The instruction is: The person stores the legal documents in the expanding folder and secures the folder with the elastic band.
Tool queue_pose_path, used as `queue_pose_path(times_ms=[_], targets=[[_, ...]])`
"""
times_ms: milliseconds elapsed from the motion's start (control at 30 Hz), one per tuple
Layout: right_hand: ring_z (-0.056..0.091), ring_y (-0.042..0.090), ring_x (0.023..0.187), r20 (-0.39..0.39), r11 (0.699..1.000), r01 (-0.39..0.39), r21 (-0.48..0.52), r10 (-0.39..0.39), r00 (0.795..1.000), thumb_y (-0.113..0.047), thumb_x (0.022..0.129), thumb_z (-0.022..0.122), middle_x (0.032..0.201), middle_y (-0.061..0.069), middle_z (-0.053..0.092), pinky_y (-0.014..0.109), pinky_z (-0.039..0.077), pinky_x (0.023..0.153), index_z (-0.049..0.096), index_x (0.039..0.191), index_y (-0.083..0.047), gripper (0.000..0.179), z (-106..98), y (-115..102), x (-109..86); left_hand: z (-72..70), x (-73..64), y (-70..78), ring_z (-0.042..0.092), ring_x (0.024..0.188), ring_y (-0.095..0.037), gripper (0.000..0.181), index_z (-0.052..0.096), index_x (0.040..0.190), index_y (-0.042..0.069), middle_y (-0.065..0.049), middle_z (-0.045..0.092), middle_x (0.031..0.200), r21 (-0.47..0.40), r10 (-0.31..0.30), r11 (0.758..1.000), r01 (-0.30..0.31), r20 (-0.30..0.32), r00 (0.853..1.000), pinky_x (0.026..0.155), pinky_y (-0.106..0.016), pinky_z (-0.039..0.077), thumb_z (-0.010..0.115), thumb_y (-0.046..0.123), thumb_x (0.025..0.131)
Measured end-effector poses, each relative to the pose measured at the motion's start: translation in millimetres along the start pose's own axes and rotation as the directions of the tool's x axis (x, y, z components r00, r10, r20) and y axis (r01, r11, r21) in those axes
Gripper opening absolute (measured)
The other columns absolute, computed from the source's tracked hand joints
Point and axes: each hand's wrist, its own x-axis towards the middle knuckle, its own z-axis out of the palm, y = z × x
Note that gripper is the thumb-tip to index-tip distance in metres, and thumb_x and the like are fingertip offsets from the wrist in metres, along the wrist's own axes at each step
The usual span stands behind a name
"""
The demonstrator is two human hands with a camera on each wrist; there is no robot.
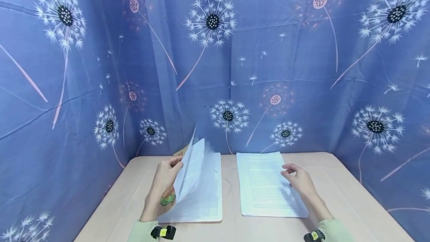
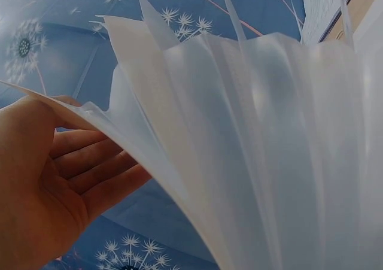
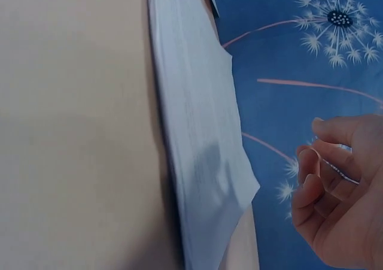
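Note:
A display folder with clear plastic pockets lies on the left half of the table, its pockets standing up and fanning out. My left hand grips the raised front cover and leaves by their left edge. Close up in the left wrist view, the thumb lies over the cover edge and the fingers are behind it. A tan picture with a green shape shows on the cover's outside. On the right lies a stack of printed paper. Over its right edge hovers my right hand, fingers loosely bent, nothing held.
The pale table has rounded far corners. Blue curtains with dandelion prints hang behind it and along both sides. A narrow strip of table separates the folder from the paper stack.

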Motion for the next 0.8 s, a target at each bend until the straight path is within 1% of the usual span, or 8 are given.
queue_pose_path(times_ms=[167, 300, 367, 500, 600, 700, 767, 800], targets=[[0.056, 0.014, 0.07, -0.009, 0.998, 0.001, -0.062, -0.002, 1.0, -0.02, 0.094, 0.065, 0.1, 0.015, 0.066, 0.023, 0.045, 0.061, 0.064, 0.124, 0.003, 0.037, -6.6, 6.2, -1.4, 0.8, 0.9, 1.4, 0.068, 0.104, -0.023, 0.033, 0.07, 0.126, 0.009, -0.009, 0.072, 0.118, -0.007, 0.005, 1.0, -0.005, -0.007, 1.0, 0.089, -0.041, 0.053, 0.058, 0.017, 0.096], [0.053, 0.014, 0.076, -0.002, 0.994, -0.001, -0.112, 0.001, 1.0, -0.022, 0.095, 0.063, 0.102, 0.015, 0.067, 0.026, 0.041, 0.065, 0.064, 0.124, 0.002, 0.038, -11.9, 13.7, -3.7, 2.7, 2.2, 0.3, 0.068, 0.106, -0.024, 0.032, 0.07, 0.125, 0.01, -0.01, 0.072, 0.118, -0.018, -0.007, 1.0, 0.007, -0.001, 1.0, 0.092, -0.043, 0.053, 0.058, 0.017, 0.096], [0.052, 0.015, 0.076, 0.0, 0.992, -0.006, -0.129, 0.006, 1.0, -0.023, 0.096, 0.062, 0.103, 0.015, 0.067, 0.027, 0.04, 0.065, 0.064, 0.125, 0.001, 0.038, -14.6, 18.0, -5.4, 4.0, 3.1, -0.3, 0.068, 0.107, -0.024, 0.032, 0.07, 0.125, 0.01, -0.009, 0.072, 0.118, -0.021, -0.006, 1.0, 0.006, 0.001, 1.0, 0.092, -0.044, 0.053, 0.058, 0.017, 0.096], [0.052, 0.015, 0.072, 0.0, 0.992, -0.006, -0.127, 0.006, 1.0, -0.023, 0.096, 0.061, 0.105, 0.017, 0.066, 0.026, 0.039, 0.062, 0.063, 0.126, 0.002, 0.039, -20.3, 26.1, -8.0, 5.5, 3.5, -0.1, 0.068, 0.105, -0.022, 0.032, 0.07, 0.125, 0.011, -0.009, 0.073, 0.115, -0.022, -0.007, 1.0, 0.007, 0.003, 1.0, 0.091, -0.042, 0.053, 0.058, 0.018, 0.096], [0.053, 0.015, 0.067, 0.012, 0.994, -0.022, -0.11, 0.024, 1.0, -0.021, 0.096, 0.06, 0.107, 0.017, 0.065, 0.026, 0.042, 0.059, 0.062, 0.127, 0.002, 0.039, -23.4, 31.4, -10.2, 5.0, 1.9, 0.3, 0.068, 0.1, -0.02, 0.032, 0.07, 0.125, 0.011, -0.008, 0.074, 0.113, -0.014, -0.012, 1.0, 0.012, 0.006, 1.0, 0.088, -0.038, 0.053, 0.058, 0.019, 0.096], [0.053, 0.014, 0.067, 0.02, 0.992, -0.021, -0.126, 0.024, 1.0, -0.022, 0.096, 0.061, 0.107, 0.017, 0.066, 0.026, 0.042, 0.059, 0.061, 0.127, 0.003, 0.039, -24.7, 35.4, -11.5, 3.4, 0.4, -0.6, 0.067, 0.094, -0.018, 0.033, 0.07, 0.125, 0.011, -0.008, 0.074, 0.113, 0.005, -0.003, 1.0, 0.003, 0.0, 1.0, 0.083, -0.034, 0.051, 0.058, 0.019, 0.096], [0.054, 0.015, 0.066, 0.028, 0.991, -0.03, -0.129, 0.033, 0.999, -0.021, 0.095, 0.06, 0.106, 0.017, 0.066, 0.027, 0.042, 0.057, 0.06, 0.127, 0.004, 0.04, -24.5, 37.5, -11.9, 2.1, -0.3, -1.6, 0.067, 0.094, -0.019, 0.033, 0.07, 0.125, 0.011, -0.008, 0.073, 0.114, 0.01, 0.002, 1.0, -0.002, -0.003, 1.0, 0.083, -0.034, 0.051, 0.058, 0.018, 0.096], [0.052, 0.014, 0.067, 0.024, 0.989, -0.027, -0.143, 0.03, 0.999, -0.021, 0.095, 0.06, 0.105, 0.017, 0.066, 0.026, 0.041, 0.057, 0.06, 0.127, 0.004, 0.041, -24.4, 38.2, -12.0, 1.5, -0.6, -1.6, 0.067, 0.095, -0.019, 0.033, 0.07, 0.125, 0.011, -0.009, 0.073, 0.115, 0.009, 0.004, 1.0, -0.004, -0.003, 1.0, 0.084, -0.035, 0.052, 0.057, 0.018, 0.096]])
